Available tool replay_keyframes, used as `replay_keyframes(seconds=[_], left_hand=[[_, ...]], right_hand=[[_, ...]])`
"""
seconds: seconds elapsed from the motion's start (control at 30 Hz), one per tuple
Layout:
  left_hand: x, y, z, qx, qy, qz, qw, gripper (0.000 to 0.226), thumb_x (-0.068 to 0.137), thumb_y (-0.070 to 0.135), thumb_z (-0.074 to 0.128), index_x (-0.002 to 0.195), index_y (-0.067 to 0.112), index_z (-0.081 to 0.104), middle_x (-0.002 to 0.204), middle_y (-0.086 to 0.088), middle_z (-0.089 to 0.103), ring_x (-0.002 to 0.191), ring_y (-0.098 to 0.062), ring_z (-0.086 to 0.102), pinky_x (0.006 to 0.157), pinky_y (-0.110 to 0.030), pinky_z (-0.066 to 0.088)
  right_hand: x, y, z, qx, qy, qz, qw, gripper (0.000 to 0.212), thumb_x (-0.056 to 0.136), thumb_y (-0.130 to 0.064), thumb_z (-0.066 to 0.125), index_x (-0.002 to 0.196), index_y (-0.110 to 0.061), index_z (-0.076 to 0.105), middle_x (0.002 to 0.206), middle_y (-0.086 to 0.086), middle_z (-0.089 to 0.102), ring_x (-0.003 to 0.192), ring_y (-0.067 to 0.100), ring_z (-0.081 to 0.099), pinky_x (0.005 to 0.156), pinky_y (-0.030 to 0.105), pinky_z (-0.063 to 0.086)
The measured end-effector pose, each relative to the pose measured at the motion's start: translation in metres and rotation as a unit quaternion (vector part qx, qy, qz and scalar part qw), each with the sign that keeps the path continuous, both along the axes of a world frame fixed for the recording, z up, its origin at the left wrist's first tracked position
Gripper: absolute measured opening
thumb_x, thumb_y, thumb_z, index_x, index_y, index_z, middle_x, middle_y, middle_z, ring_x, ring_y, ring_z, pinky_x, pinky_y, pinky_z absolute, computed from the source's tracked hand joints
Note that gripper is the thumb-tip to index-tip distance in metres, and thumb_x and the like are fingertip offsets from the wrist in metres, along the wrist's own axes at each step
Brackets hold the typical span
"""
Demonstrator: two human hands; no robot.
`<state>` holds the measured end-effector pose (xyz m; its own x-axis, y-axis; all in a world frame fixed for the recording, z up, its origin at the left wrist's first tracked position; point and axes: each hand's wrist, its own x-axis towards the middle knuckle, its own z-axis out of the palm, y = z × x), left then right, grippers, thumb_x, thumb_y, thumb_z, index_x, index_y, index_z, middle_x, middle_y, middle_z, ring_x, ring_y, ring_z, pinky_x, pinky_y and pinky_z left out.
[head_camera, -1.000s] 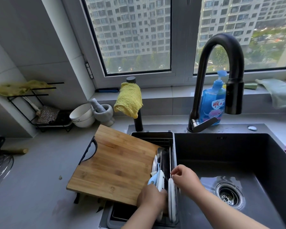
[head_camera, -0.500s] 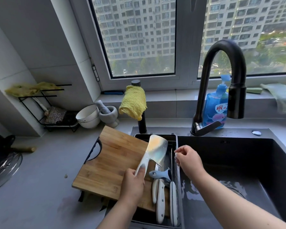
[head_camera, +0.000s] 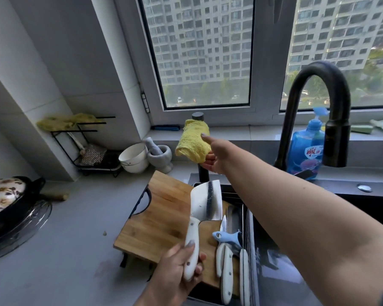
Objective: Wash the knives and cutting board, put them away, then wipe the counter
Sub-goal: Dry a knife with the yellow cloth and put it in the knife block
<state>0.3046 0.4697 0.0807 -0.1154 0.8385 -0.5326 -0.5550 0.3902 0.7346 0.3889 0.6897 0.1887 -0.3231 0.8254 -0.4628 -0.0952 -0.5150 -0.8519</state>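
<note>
Cleaver [head_camera: 205, 200], white-handled, held up over the cutting board [head_camera: 161, 219] with its broad blade pointing away and tilted slightly, handle gripped low down by the left hand [head_camera: 177, 274]; fingers [head_camera: 189, 245] curled round the handle, thumb lying along its top. Cutting board resting at a slant, near corner over the dark drain rack [head_camera: 237, 219] at the left of the sink [head_camera: 363, 213], far part over the grey counter [head_camera: 75, 239]. Three more white-handled knives [head_camera: 227, 268] lying side by side across the rack and the board's near edge, a pale blue peeler [head_camera: 227, 237] just above their handles. Right hand [head_camera: 217, 153] stretched forward across the sink, thumb on top and fingers underneath, pinching the lower edge of the yellow cloth [head_camera: 194, 141] draped over a black post [head_camera: 202, 171] at the back of the sink (how tightly, hard to judge). Black arched faucet [head_camera: 318, 107] to the right, blue soap bottle [head_camera: 305, 149] behind it on the ledge under the window [head_camera: 199, 51]. Further left on the counter, white bowls [head_camera: 134, 157] beside a grey mortar and pestle [head_camera: 158, 154], then a black wire rack [head_camera: 86, 146] carrying another yellow rag, and at the far left edge a dark pan [head_camera: 11, 202] above a glass lid [head_camera: 20, 230].
</note>
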Motion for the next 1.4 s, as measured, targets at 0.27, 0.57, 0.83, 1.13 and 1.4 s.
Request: replay_keyframes(seconds=[0.27,0.57,0.83,1.13,1.4], left_hand=[[0.0,0.001,0.008,-0.007,-0.022,0.017,1.0,0.014,0.087,-0.012,0.038,0.092,-0.001,0.043,0.066,-0.02,0.055,0.047,-0.023,0.049,0.04,-0.025,0.043],[0.02,0.005,0.014,0.017,0.197,-0.109,0.974,0.017,0.095,0.01,0.043,0.108,0.01,0.054,0.06,-0.009,0.045,0.041,-0.017,0.036,0.039,-0.021,0.025],[0.055,0.001,0.035,0.132,0.27,-0.16,0.94,0.012,0.099,0.02,0.047,0.107,0.016,0.055,0.057,-0.004,0.041,0.04,-0.016,0.032,0.037,-0.024,0.029],[0.047,-0.005,0.053,0.152,0.177,-0.182,0.955,0.025,0.097,0.03,0.045,0.108,0.008,0.049,0.061,-0.005,0.048,0.039,-0.015,0.035,0.039,-0.023,0.026],[0.037,0.005,0.038,0.142,0.459,-0.12,0.869,0.023,0.095,0.049,0.041,0.096,0.027,0.047,0.062,0.008,0.056,0.047,-0.009,0.047,0.044,-0.027,0.038]], right_hand=[[0.017,-0.011,0.033,-0.004,0.121,-0.096,0.988,0.009,0.087,-0.016,0.056,0.086,-0.007,0.057,0.081,0.01,0.062,0.068,0.022,0.06,0.058,0.03,0.051],[0.092,-0.113,-0.043,0.514,-0.315,-0.025,0.798,0.031,0.077,-0.024,0.059,0.107,-0.014,0.057,0.119,0.0,0.05,0.102,0.017,0.049,0.085,0.026,0.04],[0.088,-0.098,-0.107,0.426,-0.341,0.031,0.837,0.06,0.093,-0.066,0.019,0.145,-0.05,-0.008,0.155,-0.025,-0.014,0.143,0.001,-0.018,0.116,0.034,-0.011],[0.125,-0.108,-0.096,-0.058,0.371,-0.097,0.922,0.062,0.096,-0.054,0.028,0.13,-0.011,0.058,0.124,0.018,0.063,0.111,0.034,0.059,0.102,0.047,0.043],[0.111,-0.127,-0.082,-0.081,0.479,-0.074,0.871,0.064,0.094,-0.057,0.03,0.132,-0.012,0.056,0.131,0.017,0.058,0.112,0.037,0.058,0.097,0.056,0.043]])
